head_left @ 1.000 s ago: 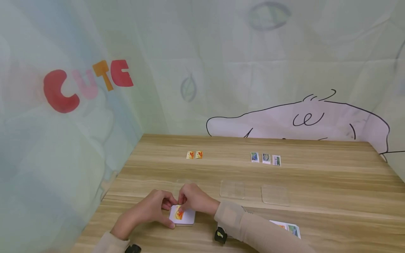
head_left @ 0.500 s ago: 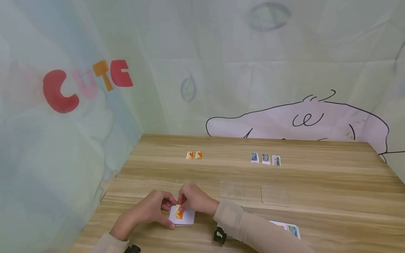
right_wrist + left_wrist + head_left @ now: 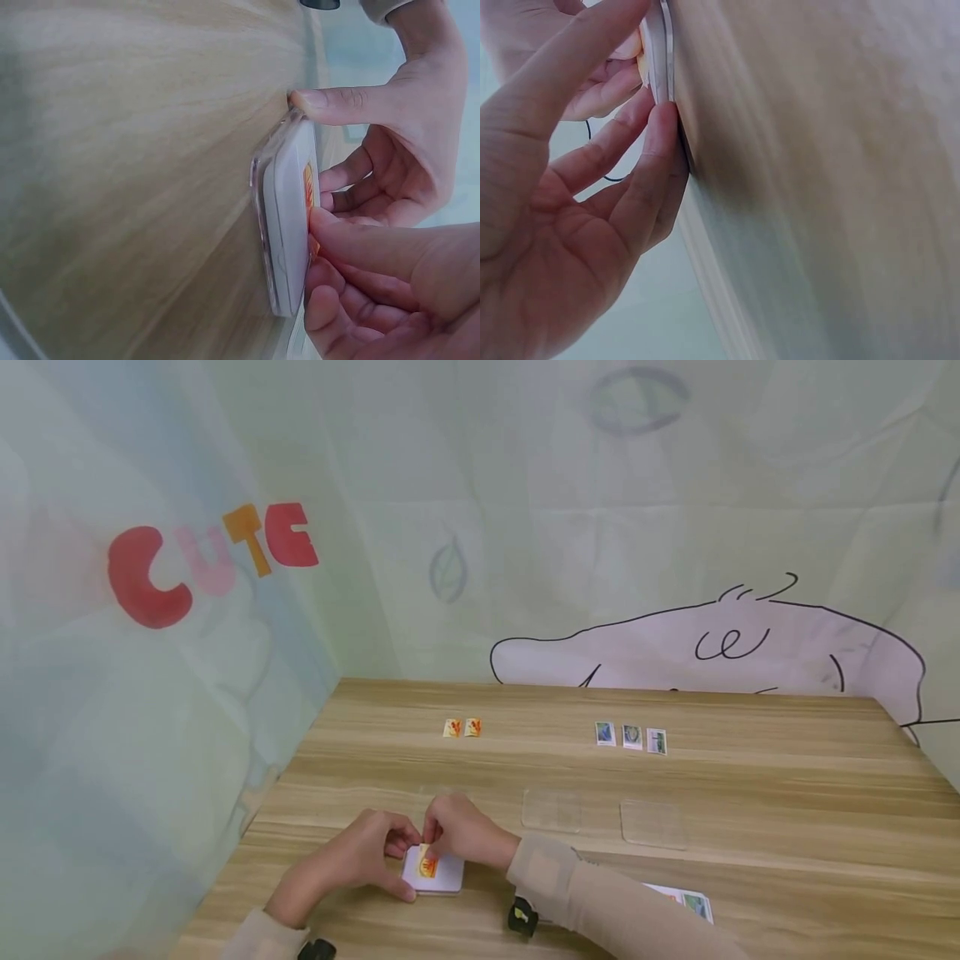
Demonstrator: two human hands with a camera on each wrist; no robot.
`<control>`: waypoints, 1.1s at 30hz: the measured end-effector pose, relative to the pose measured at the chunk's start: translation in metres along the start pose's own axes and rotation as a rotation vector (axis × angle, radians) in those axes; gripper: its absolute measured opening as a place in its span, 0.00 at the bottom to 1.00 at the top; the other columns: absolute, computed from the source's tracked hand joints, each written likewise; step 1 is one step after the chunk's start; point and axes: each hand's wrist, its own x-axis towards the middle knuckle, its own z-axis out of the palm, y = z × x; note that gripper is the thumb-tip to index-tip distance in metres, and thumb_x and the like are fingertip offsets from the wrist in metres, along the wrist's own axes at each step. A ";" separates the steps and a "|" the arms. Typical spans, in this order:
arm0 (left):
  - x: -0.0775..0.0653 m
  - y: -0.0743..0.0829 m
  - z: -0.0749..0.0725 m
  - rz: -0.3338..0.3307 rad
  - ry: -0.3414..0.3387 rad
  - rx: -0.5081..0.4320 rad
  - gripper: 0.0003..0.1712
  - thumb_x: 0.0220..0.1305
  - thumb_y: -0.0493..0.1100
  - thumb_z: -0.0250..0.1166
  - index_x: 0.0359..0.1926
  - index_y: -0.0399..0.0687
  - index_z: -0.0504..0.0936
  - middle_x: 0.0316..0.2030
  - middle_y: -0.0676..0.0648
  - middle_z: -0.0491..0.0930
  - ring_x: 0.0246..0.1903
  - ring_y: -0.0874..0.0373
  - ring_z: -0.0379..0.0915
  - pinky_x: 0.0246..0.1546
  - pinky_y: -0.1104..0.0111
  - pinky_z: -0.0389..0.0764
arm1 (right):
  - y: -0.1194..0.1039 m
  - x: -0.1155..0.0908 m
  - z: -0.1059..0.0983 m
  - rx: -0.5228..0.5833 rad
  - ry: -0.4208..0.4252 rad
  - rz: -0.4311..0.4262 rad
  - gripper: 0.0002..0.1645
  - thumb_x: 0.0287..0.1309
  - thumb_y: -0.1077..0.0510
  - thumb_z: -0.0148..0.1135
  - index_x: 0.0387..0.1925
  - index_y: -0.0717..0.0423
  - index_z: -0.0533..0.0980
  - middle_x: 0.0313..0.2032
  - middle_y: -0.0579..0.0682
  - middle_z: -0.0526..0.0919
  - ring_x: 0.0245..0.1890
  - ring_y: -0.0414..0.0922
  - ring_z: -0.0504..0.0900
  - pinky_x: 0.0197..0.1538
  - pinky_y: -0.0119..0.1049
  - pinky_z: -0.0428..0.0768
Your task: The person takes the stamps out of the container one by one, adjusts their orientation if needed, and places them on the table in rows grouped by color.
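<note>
A white rounded-square slab (image 3: 450,878) lies low over the table, and the right wrist view shows a clear plastic layer (image 3: 259,191) beneath it. My left hand (image 3: 352,860) holds the slab from the left, thumb at the near corner and fingertips at the far one. Across its top face is a small orange-and-yellow picture piece (image 3: 428,864). My right hand (image 3: 467,832) pinches that piece at its far end between thumb and fingers. Part of the piece is hidden under the thumb.
Clear square plates (image 3: 551,811) lie beyond the hands, one partly hidden. Two small orange pictures (image 3: 452,728) sit farther back, with three landscape pictures (image 3: 632,737) to their right. A white picture sheet (image 3: 697,907) shows partly behind my right sleeve (image 3: 592,893).
Both hands stay in nearly the same pose. The orange picture piece sits very slightly nearer the slab's far edge.
</note>
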 end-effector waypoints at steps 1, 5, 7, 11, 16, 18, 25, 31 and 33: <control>0.000 0.000 0.000 0.001 0.001 0.001 0.30 0.36 0.44 0.86 0.40 0.38 0.82 0.36 0.50 0.81 0.35 0.59 0.78 0.38 0.65 0.82 | 0.000 0.000 0.000 -0.001 0.002 -0.001 0.10 0.45 0.71 0.77 0.22 0.61 0.81 0.18 0.41 0.77 0.20 0.31 0.70 0.25 0.22 0.71; 0.001 -0.001 0.001 0.006 0.001 0.000 0.30 0.36 0.44 0.86 0.40 0.38 0.82 0.36 0.51 0.81 0.35 0.60 0.79 0.38 0.65 0.83 | 0.001 -0.001 -0.001 -0.007 0.005 -0.007 0.10 0.44 0.71 0.77 0.21 0.60 0.81 0.18 0.41 0.77 0.20 0.31 0.70 0.25 0.22 0.71; 0.001 -0.001 0.002 0.007 0.004 0.004 0.30 0.36 0.45 0.86 0.40 0.39 0.82 0.36 0.51 0.81 0.35 0.60 0.78 0.39 0.65 0.83 | 0.000 -0.001 -0.001 -0.011 0.006 -0.008 0.10 0.44 0.71 0.77 0.21 0.60 0.82 0.18 0.41 0.77 0.20 0.31 0.70 0.25 0.22 0.71; 0.001 -0.001 0.001 0.004 0.009 0.012 0.30 0.36 0.45 0.86 0.40 0.39 0.82 0.36 0.51 0.81 0.35 0.61 0.78 0.38 0.65 0.83 | -0.001 -0.001 -0.002 -0.008 0.006 -0.004 0.10 0.45 0.71 0.77 0.21 0.60 0.82 0.18 0.42 0.78 0.20 0.31 0.70 0.25 0.23 0.71; 0.000 -0.001 0.000 0.007 0.008 0.011 0.30 0.37 0.45 0.86 0.41 0.38 0.82 0.37 0.50 0.81 0.36 0.61 0.79 0.39 0.66 0.83 | -0.003 -0.001 -0.002 -0.016 0.007 -0.003 0.10 0.45 0.70 0.77 0.21 0.60 0.81 0.18 0.42 0.78 0.20 0.31 0.70 0.26 0.23 0.71; 0.000 -0.001 0.000 0.007 0.007 0.006 0.31 0.36 0.44 0.86 0.41 0.37 0.82 0.37 0.49 0.81 0.36 0.61 0.79 0.39 0.66 0.83 | -0.004 -0.001 -0.002 -0.014 0.005 -0.004 0.10 0.45 0.70 0.77 0.21 0.60 0.81 0.19 0.42 0.78 0.21 0.31 0.71 0.26 0.23 0.71; 0.001 0.000 -0.001 0.000 0.002 -0.013 0.30 0.36 0.43 0.86 0.40 0.37 0.81 0.37 0.50 0.81 0.36 0.60 0.78 0.39 0.66 0.83 | -0.005 -0.001 -0.003 -0.006 0.000 -0.004 0.10 0.46 0.71 0.77 0.21 0.60 0.81 0.19 0.43 0.79 0.20 0.31 0.71 0.25 0.23 0.71; 0.000 0.000 0.000 -0.004 -0.004 -0.012 0.30 0.37 0.43 0.86 0.41 0.37 0.81 0.37 0.49 0.81 0.36 0.59 0.79 0.39 0.66 0.82 | -0.005 -0.002 -0.004 -0.011 -0.001 -0.014 0.10 0.46 0.71 0.76 0.21 0.60 0.81 0.20 0.44 0.79 0.21 0.31 0.70 0.26 0.23 0.71; 0.000 0.000 0.000 -0.007 -0.005 -0.013 0.30 0.37 0.43 0.86 0.41 0.37 0.81 0.37 0.49 0.81 0.36 0.58 0.79 0.39 0.66 0.82 | -0.005 -0.002 -0.005 -0.008 -0.003 -0.020 0.10 0.46 0.72 0.76 0.21 0.60 0.81 0.20 0.44 0.79 0.21 0.31 0.70 0.26 0.22 0.71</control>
